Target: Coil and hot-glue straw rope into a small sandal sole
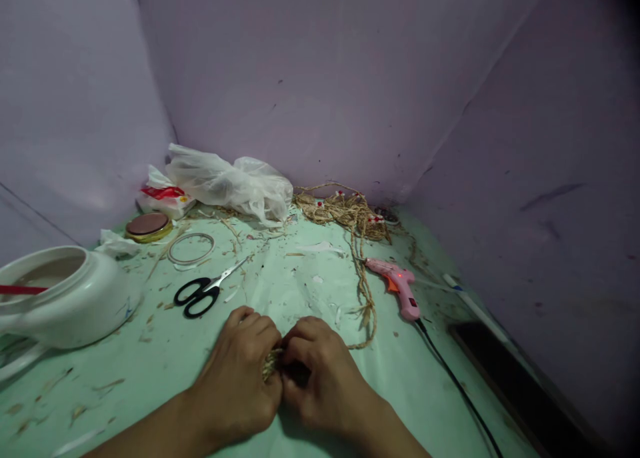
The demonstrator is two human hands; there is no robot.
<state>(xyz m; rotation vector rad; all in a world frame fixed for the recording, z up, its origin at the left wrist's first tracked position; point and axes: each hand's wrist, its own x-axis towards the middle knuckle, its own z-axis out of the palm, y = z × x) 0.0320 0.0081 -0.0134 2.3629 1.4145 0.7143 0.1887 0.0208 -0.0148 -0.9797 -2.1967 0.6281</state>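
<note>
Both hands meet at the near middle of the green table (pixel 165 378). My left hand (pixel 245 371) is closed around a small piece of braided straw-coloured rope (pixel 271 363), most of which the fingers hide. Pressed up against it, my right hand (pixel 320 371) has its fingers curled and pinched at the same piece. Beyond the right hand, a straw rope (pixel 367 311) runs across the table to a tangled rope bundle (pixel 345 211) by the wall. A pink glue gun (pixel 397 285) with a lit red light lies to the right. Black-handled scissors (pixel 205 295) lie slightly open to the left.
On the left stands a white ceramic pot (pixel 95 305) with a red stick in it. Behind are a tape roll (pixel 191 249), a round tin (pixel 149 227), a tissue pack (pixel 167 201) and a plastic bag (pixel 235 185). A black cord (pixel 460 385) trails at right beside a dark flat object (pixel 505 378).
</note>
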